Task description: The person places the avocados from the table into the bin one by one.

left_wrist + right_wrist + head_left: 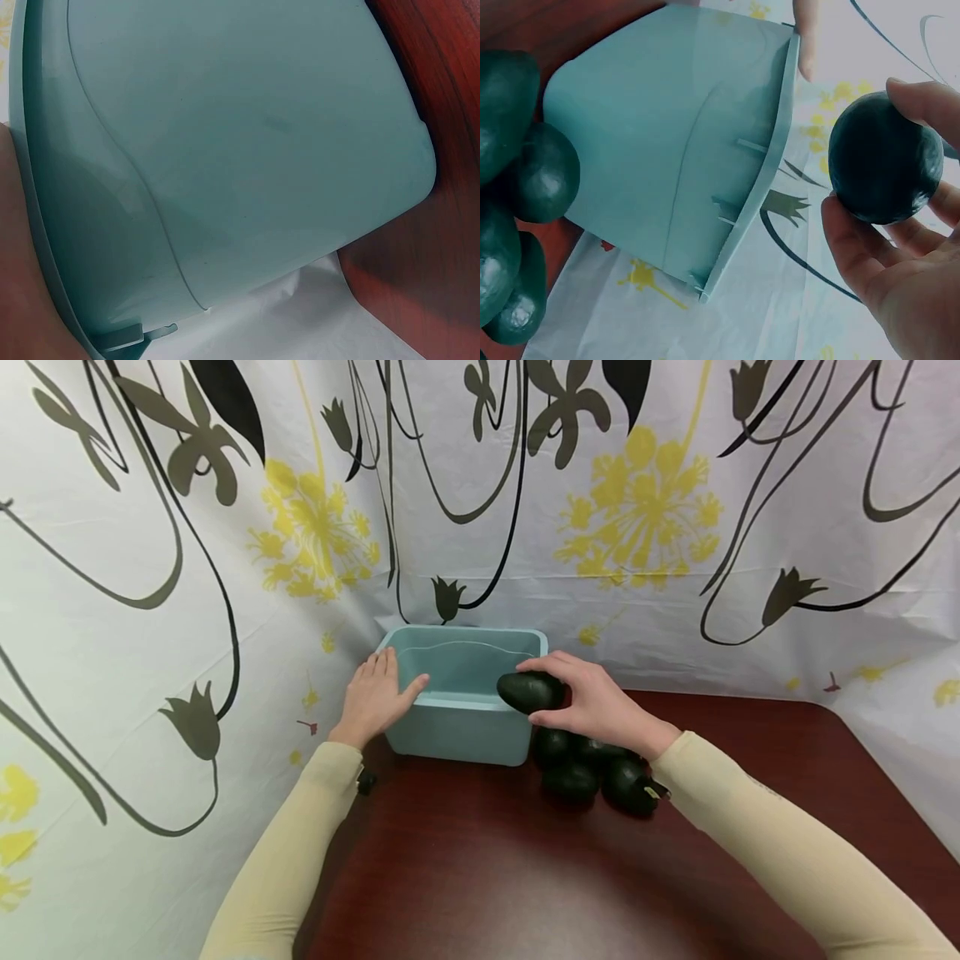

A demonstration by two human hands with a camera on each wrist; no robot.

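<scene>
A dark green avocado (529, 692) is held between the thumb and fingers of my right hand (592, 697), over the right front rim of a light teal plastic bin (457, 732). The right wrist view shows the same avocado (885, 159) gripped above and beside the bin's wall (652, 142). My left hand (375, 693) rests on the bin's left rim, fingers straight and thumb out over the opening. Only a blurred edge of that hand (30, 270) appears in the left wrist view. Most of the bin's floor is hidden by its front wall.
Several more avocados (572, 782) lie in a group on the dark red-brown table (465, 860), right of the bin and beneath my right hand. A white curtain (480, 552) with floral print hangs behind the bin and along the left side.
</scene>
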